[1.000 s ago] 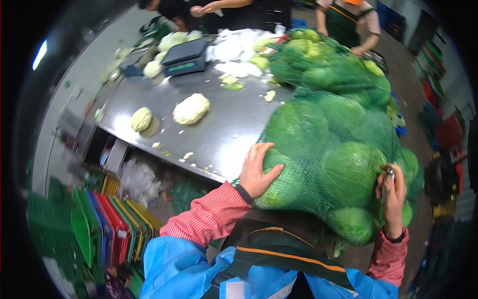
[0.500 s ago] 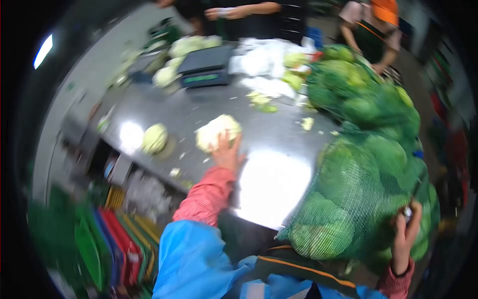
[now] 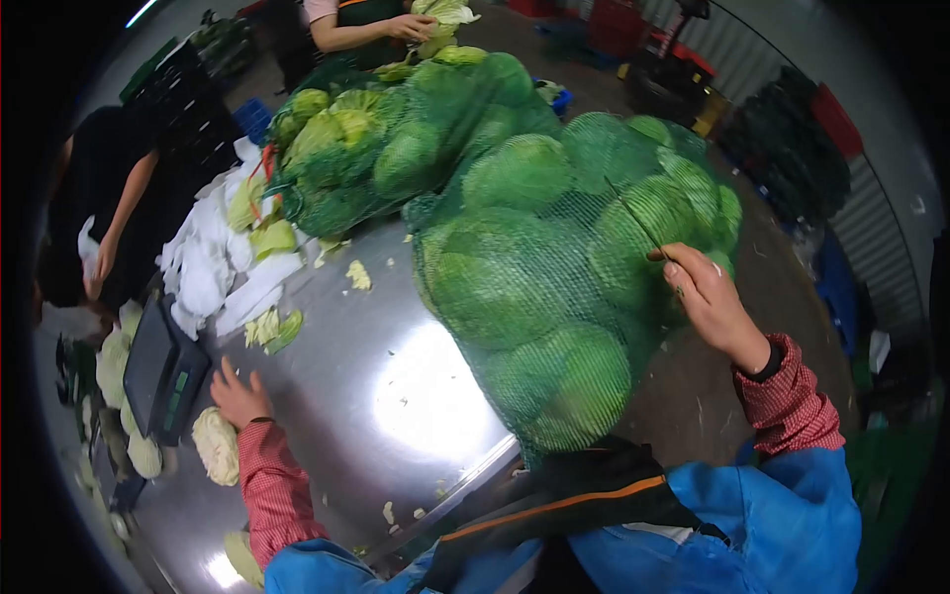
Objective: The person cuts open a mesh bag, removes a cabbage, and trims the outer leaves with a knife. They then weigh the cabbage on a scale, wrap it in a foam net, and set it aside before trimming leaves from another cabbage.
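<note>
head view: knife (image 3: pixel 633 216) in right hand (image 3: pixel 712 302) touches cabbage sack (image 3: pixel 524 287).

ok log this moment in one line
left hand: flat on table by peeled cabbage | right hand: grips knife | blade against net sack

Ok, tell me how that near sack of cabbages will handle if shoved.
Probably heavy: the sack is packed with big heads. Likely saggy: only thin mesh holds them. It sits at the table edge, so could slump off.
</note>
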The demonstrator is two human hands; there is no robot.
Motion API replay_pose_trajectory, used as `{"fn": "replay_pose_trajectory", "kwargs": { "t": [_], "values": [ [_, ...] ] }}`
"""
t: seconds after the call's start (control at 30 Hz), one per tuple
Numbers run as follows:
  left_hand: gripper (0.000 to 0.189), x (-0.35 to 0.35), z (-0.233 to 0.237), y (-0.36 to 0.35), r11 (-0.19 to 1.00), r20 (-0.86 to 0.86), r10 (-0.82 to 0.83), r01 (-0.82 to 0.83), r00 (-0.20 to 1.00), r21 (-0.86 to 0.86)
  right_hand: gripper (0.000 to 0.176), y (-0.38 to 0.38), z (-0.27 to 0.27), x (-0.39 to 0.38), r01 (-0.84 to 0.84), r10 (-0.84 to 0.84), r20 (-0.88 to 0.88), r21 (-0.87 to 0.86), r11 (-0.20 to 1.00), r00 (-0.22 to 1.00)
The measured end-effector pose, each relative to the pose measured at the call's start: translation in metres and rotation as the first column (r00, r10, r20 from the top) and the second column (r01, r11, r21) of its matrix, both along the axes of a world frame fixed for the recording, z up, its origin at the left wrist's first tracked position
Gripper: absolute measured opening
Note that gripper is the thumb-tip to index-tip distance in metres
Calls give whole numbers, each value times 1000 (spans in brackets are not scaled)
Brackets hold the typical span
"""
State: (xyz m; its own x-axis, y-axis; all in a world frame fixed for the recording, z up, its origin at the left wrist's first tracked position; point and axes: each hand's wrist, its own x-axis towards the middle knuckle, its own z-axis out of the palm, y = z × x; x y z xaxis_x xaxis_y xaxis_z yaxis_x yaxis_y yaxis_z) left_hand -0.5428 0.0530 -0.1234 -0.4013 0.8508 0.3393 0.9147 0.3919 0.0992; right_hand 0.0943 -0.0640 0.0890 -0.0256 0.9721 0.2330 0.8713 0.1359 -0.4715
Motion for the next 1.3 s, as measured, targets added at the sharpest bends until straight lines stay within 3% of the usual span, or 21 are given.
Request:
{"fn": "replay_pose_trajectory", "kwargs": {
  "t": [0.07,0.1,0.2,0.27,0.33,0.37,0.47,0.57,0.7,0.8,0.9,1.0,1.13,1.2,1.27,1.3],
  "values": [
    [65,32,-14,29,861,107,-465,421,879,286,26,-15,11,11,14,-8,62,-97,995,998],
    [62,84,8,29,786,204,-588,494,783,371,25,-22,20,14,-13,25,87,-135,991,996],
    [62,240,67,-1,550,313,-833,622,456,557,19,-39,30,23,-216,240,236,-122,969,942],
    [57,309,94,-15,495,312,-869,689,383,530,17,-50,39,23,-338,375,398,-163,927,837],
    [54,361,103,-18,520,370,-850,717,376,465,14,-54,33,25,-400,375,564,-84,912,736],
    [53,382,103,-19,582,366,-810,704,458,408,13,-54,24,30,-414,382,600,-92,906,703],
    [54,403,99,-19,657,117,-746,697,656,287,13,-46,5,42,-450,368,645,-42,892,670],
    [58,400,97,-20,655,110,-748,702,654,279,10,-33,-1,63,-481,392,663,-54,875,638],
    [59,403,92,-21,694,112,-712,670,693,262,8,-26,2,116,-427,396,589,-94,899,705],
    [59,401,92,-20,710,118,-697,658,707,250,7,-15,-11,128,-479,359,621,29,878,697],
    [57,400,91,-25,735,78,-670,645,738,212,8,-7,-9,138,-523,457,608,-80,849,649],
    [57,402,90,-25,755,91,-649,625,755,200,11,-23,10,177,-494,360,624,47,868,694],
    [56,402,92,-24,762,92,-642,620,761,190,13,-27,20,234,-319,224,771,-29,947,596],
    [58,403,92,-24,758,77,-645,624,761,188,15,-35,16,227,-344,207,751,29,938,627],
    [64,419,116,-33,630,62,-753,691,655,353,16,-38,15,215,-350,179,754,71,934,632],
    [73,435,137,-41,474,72,-867,772,493,424,16,-41,19,209,-333,155,771,78,940,618]
  ]
}}
